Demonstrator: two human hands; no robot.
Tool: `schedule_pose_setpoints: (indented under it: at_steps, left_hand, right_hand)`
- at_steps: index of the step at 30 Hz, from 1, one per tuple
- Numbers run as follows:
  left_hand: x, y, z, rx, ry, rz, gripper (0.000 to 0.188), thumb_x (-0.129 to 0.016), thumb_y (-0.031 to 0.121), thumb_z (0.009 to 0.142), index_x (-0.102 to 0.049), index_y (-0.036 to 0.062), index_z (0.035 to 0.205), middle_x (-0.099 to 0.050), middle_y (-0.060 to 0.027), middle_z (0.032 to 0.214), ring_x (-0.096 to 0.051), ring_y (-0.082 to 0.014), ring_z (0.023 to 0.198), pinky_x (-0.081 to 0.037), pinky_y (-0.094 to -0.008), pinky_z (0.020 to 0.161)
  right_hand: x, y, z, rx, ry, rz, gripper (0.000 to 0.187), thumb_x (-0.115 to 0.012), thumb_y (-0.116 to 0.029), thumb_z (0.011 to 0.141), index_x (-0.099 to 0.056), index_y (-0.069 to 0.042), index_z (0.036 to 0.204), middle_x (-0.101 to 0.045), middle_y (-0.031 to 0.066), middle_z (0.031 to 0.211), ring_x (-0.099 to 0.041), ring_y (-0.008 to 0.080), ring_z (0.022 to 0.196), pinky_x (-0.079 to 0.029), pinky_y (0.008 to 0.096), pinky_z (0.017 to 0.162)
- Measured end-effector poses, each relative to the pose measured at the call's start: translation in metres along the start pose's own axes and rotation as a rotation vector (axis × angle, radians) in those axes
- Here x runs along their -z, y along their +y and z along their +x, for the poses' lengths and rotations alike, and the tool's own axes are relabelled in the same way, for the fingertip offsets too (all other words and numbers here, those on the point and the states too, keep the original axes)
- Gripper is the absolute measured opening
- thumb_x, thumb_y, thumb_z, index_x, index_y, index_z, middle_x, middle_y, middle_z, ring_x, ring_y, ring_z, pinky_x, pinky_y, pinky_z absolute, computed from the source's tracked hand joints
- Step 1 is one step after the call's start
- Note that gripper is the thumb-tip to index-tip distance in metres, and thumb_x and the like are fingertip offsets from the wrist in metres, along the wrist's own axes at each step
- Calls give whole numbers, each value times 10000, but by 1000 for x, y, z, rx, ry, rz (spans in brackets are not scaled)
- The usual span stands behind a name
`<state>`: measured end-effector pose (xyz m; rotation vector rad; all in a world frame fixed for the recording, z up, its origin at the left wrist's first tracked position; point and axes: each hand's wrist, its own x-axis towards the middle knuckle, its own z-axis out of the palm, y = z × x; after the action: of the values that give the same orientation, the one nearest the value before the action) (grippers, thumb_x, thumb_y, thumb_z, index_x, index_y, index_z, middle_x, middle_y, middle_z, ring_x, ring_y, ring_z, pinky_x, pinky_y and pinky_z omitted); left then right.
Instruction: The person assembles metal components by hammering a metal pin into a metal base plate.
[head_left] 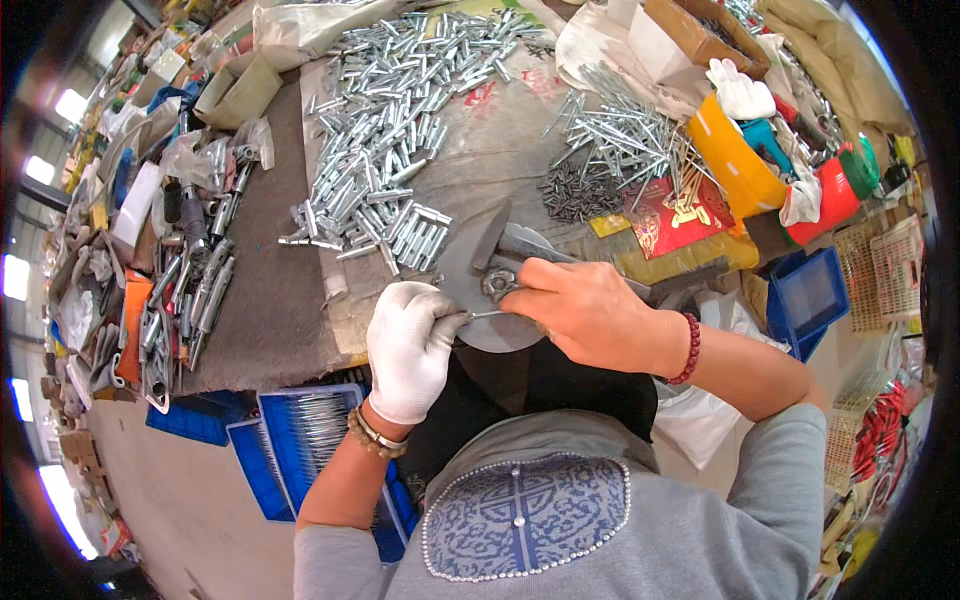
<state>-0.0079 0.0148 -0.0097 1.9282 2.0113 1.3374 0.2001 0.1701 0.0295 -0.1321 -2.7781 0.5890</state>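
Our brown-grey bench top (260,310) spreads left of and beyond the grip, with a worn, stained sheet (465,170) over its middle. On that sheet we have many silvery metal sleeves (375,170), ahead-left of the grip. Ahead-right of it lie long thin rods (635,135), small dark screws (580,192) and a red card (665,220). Grey metal tools (212,270) crowd the far left.

Bright centre, dark fisheye-curved edges
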Motion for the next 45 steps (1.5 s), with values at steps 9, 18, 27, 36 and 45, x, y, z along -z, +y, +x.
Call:
schedule_pose_setpoints:
  at_steps: [9,18,27,36,45]
  left_hand:
    - [-5,1,-1,54,12,20,168,-841,37,813,-717,85,914,-682,-109,951,-667,-342,933,-541,-448,827]
    - [-3,1,-1,50,7,5,171,-843,40,813,-719,85,922,-685,-111,950,-664,-343,929,-538,-445,821]
    - [-3,1,-2,19,9,48,146,-808,10,865,-684,57,927,-658,-110,966,-646,-309,914,-528,-406,838]
    - [-3,2,-4,30,14,25,156,-835,59,850,-716,94,944,-683,-107,948,-663,-340,920,-535,-440,809]
    - [-4,3,-2,41,10,30,131,-827,72,877,-713,84,939,-676,-107,943,-655,-330,911,-529,-436,816]
  right_hand:
    - [21,-36,18,88,-128,-321,149,-711,-102,829,-669,-63,966,-563,84,998,-705,261,841,-584,398,724]
    - [-3,2,-1,40,84,-18,180,-721,-42,812,-673,-41,985,-588,100,975,-728,302,883,-604,434,727]
    - [20,-12,21,101,-100,-193,154,-728,-66,823,-673,-51,965,-591,79,993,-730,275,890,-596,430,717]
    - [-3,2,-3,-19,38,29,167,-715,-60,849,-668,-71,1009,-578,104,1018,-721,328,870,-584,446,741]
    - [-7,-3,1,-16,83,16,97,-702,-98,863,-665,-85,952,-578,89,979,-714,305,864,-579,445,745]
